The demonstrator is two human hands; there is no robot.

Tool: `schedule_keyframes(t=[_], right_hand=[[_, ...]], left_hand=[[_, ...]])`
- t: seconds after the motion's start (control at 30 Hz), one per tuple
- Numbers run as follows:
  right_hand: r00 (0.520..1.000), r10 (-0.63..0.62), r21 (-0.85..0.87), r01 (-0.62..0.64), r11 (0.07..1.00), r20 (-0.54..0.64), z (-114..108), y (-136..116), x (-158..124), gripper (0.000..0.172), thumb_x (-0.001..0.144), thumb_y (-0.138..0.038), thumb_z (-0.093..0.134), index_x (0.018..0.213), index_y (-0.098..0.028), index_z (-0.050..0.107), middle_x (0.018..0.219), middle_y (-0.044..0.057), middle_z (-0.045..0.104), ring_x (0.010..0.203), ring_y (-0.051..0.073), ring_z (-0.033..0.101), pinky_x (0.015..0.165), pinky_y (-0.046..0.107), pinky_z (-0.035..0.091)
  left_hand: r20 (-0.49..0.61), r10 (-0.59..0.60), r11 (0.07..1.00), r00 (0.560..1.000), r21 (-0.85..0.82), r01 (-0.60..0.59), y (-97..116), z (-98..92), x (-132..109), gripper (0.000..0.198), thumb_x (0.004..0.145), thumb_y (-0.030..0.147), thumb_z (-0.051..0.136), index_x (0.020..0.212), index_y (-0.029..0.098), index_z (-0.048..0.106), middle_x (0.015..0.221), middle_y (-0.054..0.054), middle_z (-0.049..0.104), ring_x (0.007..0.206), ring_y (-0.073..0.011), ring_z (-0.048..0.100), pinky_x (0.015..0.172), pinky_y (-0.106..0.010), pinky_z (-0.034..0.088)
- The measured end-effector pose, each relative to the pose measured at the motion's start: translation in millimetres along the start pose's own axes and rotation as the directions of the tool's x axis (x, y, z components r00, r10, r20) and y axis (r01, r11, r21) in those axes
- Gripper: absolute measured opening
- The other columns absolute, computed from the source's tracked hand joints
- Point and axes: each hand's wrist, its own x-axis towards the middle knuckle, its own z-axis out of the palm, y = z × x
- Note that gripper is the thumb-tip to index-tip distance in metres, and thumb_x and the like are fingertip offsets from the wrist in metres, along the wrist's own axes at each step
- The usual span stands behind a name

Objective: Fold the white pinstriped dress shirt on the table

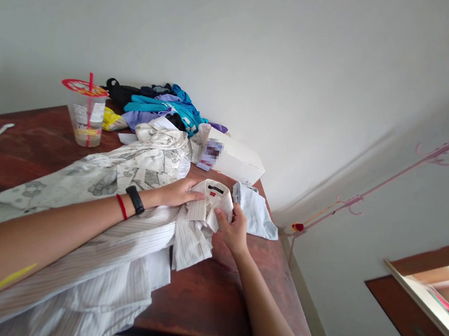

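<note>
A white pinstriped shirt [112,263] lies spread over the dark wooden table [207,298], its collar with a red label toward the far edge. My left hand [180,192] rests flat on the shirt just left of the collar, fingers stretched out. My right hand [233,228] pinches the right side of the collar, fingers closed on the fabric. A black band and a red band circle my left wrist.
A floral cream garment [95,173] lies beside the shirt. A plastic cup with a red straw [86,117] stands at the back left. A heap of blue, black and purple clothes [162,106], a white box [236,159] and a pale blue cloth [256,211] sit by the wall.
</note>
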Motion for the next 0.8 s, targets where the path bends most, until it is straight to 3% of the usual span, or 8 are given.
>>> schedule_keyframes(t=[0.23,0.8], right_hand=[[0.997,0.023,-0.042,-0.020,0.999,0.076,1,3,0,0.038,0.086,-0.049,0.071,0.075,-0.023,0.044,0.066,-0.007,0.038,0.061,0.011,0.035,0.053,0.026,0.030],[0.983,0.061,-0.053,-0.052,0.997,0.174,3,5,1,0.031,0.087,-0.049,0.068,0.085,-0.020,0.060,0.072,-0.003,0.056,0.065,0.015,0.048,0.057,0.026,0.039]], left_hand=[[0.077,-0.182,0.982,0.980,0.070,0.176,-15,-1.1,0,0.060,0.088,0.061,0.068,0.123,0.013,0.067,0.123,-0.009,0.073,0.110,-0.0287,0.067,0.092,-0.034,0.051],[0.085,-0.180,0.973,0.980,0.165,0.165,-24,-1.3,1,0.055,0.089,0.057,0.067,0.124,0.015,0.067,0.124,-0.008,0.072,0.109,-0.0260,0.067,0.093,-0.031,0.049]])
